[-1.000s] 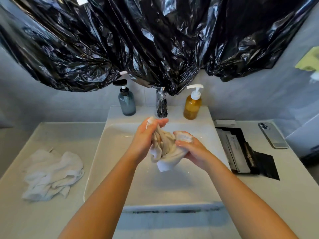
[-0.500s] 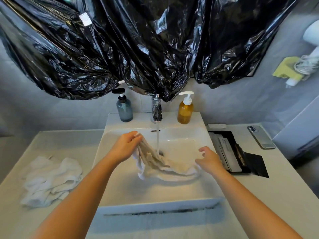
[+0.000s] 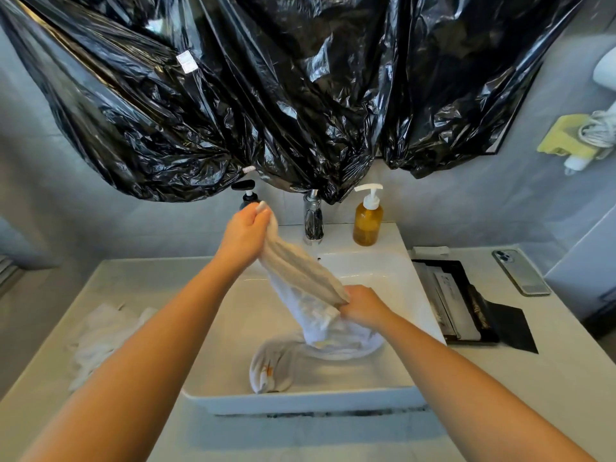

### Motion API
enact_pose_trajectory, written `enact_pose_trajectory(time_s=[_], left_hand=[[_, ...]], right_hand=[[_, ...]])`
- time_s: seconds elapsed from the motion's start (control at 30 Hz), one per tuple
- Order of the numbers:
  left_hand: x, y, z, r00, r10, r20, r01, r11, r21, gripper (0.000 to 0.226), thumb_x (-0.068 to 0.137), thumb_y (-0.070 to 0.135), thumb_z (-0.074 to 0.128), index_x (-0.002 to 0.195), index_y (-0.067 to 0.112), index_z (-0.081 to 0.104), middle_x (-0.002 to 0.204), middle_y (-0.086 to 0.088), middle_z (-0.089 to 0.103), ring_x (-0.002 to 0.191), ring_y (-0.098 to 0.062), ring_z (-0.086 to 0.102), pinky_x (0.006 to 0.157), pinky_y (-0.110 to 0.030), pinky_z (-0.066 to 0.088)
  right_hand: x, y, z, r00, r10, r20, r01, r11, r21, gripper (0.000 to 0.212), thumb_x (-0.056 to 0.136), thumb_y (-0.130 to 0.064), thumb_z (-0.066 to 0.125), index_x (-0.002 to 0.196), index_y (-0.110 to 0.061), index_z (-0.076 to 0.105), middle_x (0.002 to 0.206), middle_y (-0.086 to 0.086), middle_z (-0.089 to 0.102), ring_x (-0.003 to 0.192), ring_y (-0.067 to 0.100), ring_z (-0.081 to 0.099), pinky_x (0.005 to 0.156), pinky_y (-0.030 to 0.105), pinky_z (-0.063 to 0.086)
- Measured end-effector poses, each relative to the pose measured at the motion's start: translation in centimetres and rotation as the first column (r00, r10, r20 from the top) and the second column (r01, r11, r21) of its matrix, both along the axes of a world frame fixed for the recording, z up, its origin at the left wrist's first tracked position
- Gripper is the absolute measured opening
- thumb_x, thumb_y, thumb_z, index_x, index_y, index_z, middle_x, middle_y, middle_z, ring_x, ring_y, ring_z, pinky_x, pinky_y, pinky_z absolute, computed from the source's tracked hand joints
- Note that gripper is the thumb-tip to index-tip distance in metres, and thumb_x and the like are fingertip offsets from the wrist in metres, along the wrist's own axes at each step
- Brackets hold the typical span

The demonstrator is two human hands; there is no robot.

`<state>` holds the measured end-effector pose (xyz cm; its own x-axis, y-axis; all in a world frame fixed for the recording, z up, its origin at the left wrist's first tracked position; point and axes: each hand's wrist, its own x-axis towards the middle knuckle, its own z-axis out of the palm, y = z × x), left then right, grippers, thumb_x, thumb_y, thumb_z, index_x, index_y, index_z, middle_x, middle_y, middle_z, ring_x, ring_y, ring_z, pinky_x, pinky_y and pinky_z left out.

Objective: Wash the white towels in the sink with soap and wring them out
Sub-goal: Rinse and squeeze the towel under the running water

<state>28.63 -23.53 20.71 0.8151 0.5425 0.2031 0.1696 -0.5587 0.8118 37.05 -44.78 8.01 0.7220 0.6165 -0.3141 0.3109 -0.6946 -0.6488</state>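
Observation:
A wet white towel [image 3: 301, 281] stretches slantwise over the white sink [image 3: 300, 400]. My left hand [image 3: 245, 235] grips its top end, raised up near the chrome tap [image 3: 313, 216]. My right hand [image 3: 363, 306] grips the towel lower down, over the basin's middle. The towel's tail [image 3: 286, 358] lies on the basin floor. An amber soap bottle [image 3: 367, 216] with a white pump stands right of the tap. A blue-grey pump bottle [image 3: 246, 195] is mostly hidden behind my left hand. More white towels [image 3: 100, 338] lie heaped on the counter at the left.
Black plastic sheeting [image 3: 266, 95] hangs on the wall above the tap. A black tray [image 3: 463, 305] with flat packets lies right of the sink, and a phone [image 3: 520, 271] lies beyond it. A yellow holder [image 3: 566, 138] with a white cord hangs on the right wall.
My left hand has lifted the towel's end up from the basin toward the tap. My right hand has moved in and taken hold of the towel's middle. The water stream no longer shows.

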Motion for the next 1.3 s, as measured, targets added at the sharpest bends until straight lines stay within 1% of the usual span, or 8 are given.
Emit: enact_pose_trajectory(time_s=[0.1,0.17,0.23,0.37,0.6,0.77,1.07,1.3], left_hand=[[-1.3,1.8,-4.0,0.950,-0.012,-0.313,0.091,0.967,0.239,0.028,0.101,0.038,0.048,0.087,0.014,0.049,0.086,-0.007,0.059,0.088,-0.031,0.057,0.068,-0.035,0.037],[-2.6,1.6,-7.3,0.809,-0.099,-0.579,0.278,0.933,0.228,0.058,0.086,0.059,0.064,0.125,0.019,0.048,0.124,-0.005,0.059,0.114,-0.029,0.057,0.088,-0.038,0.046],[-3.7,0.6,-11.0,0.630,-0.138,-0.764,0.443,0.872,0.208,0.095,0.072,0.072,0.068,0.146,0.026,0.031,0.143,-0.003,0.046,0.126,-0.026,0.050,0.102,-0.040,0.041],[-5.3,-0.9,-16.9,0.484,0.013,-0.875,0.598,0.725,0.341,0.092,0.070,0.074,0.066,0.145,0.031,0.033,0.142,-0.005,0.036,0.130,-0.027,0.037,0.107,-0.044,0.032],[-4.2,1.3,-17.3,0.736,-0.196,-0.648,0.182,0.979,-0.089,0.029,0.080,0.026,0.074,0.102,0.014,0.060,0.104,-0.007,0.063,0.095,-0.024,0.058,0.083,-0.034,0.049],[-4.8,2.4,-17.8,0.858,-0.112,-0.502,-0.171,0.859,-0.483,0.013,0.092,0.018,0.058,0.101,0.011,0.052,0.101,-0.014,0.057,0.083,-0.023,0.053,0.067,-0.031,0.047],[-3.7,4.3,-17.1,0.817,-0.147,-0.558,-0.155,0.875,-0.458,0.008,0.094,0.016,0.045,0.092,0.015,0.052,0.091,-0.008,0.052,0.077,-0.020,0.048,0.064,-0.029,0.040],[-3.5,5.6,-16.5,0.875,-0.146,-0.461,0.054,0.977,-0.207,0.008,0.093,0.011,0.052,0.094,0.010,0.059,0.088,-0.006,0.060,0.077,-0.017,0.055,0.065,-0.023,0.043]], right_hand=[[1.3,-0.5,0.9,0.998,-0.019,-0.059,0.017,0.999,-0.032,0.017,0.087,-0.018,0.062,0.100,-0.008,0.068,0.083,0.005,0.062,0.075,0.022,0.057,0.060,0.026,0.039],[1.2,-0.4,1.0,0.995,0.031,-0.090,-0.040,0.994,-0.101,0.021,0.086,-0.018,0.064,0.104,-0.008,0.068,0.087,0.005,0.063,0.074,0.020,0.057,0.060,0.026,0.041],[0.6,0.0,0.2,0.994,0.079,-0.077,-0.090,0.985,-0.150,0.030,0.086,-0.019,0.066,0.115,-0.012,0.064,0.105,0.008,0.065,0.087,0.021,0.059,0.072,0.030,0.047],[-2.0,0.5,-1.3,0.942,0.256,0.217,-0.207,0.952,-0.225,0.054,0.089,-0.022,0.065,0.140,-0.025,0.047,0.138,0.001,0.046,0.122,0.025,0.047,0.103,0.038,0.038],[-5.4,1.1,-4.5,0.777,0.547,0.310,-0.501,0.837,-0.222,0.034,0.093,-0.018,0.059,0.127,-0.019,0.062,0.127,0.004,0.054,0.113,0.024,0.051,0.098,0.040,0.042],[-6.3,3.8,-5.8,0.723,0.612,0.321,-0.548,0.791,-0.273,0.055,0.094,-0.022,0.059,0.146,-0.027,0.042,0.150,0.006,0.039,0.128,0.029,0.044,0.102,0.043,0.043],[-8.0,7.6,-8.3,0.705,0.607,0.366,-0.572,0.793,-0.213,0.056,0.088,-0.022,0.066,0.140,-0.020,0.046,0.141,0.012,0.051,0.132,0.034,0.044,0.099,0.049,0.041],[-5.6,6.9,-4.0,0.597,0.791,0.137,-0.601,0.553,-0.577,0.015,0.092,-0.030,0.053,0.092,-0.020,0.064,0.078,-0.002,0.054,0.077,0.021,0.053,0.074,0.035,0.042]])
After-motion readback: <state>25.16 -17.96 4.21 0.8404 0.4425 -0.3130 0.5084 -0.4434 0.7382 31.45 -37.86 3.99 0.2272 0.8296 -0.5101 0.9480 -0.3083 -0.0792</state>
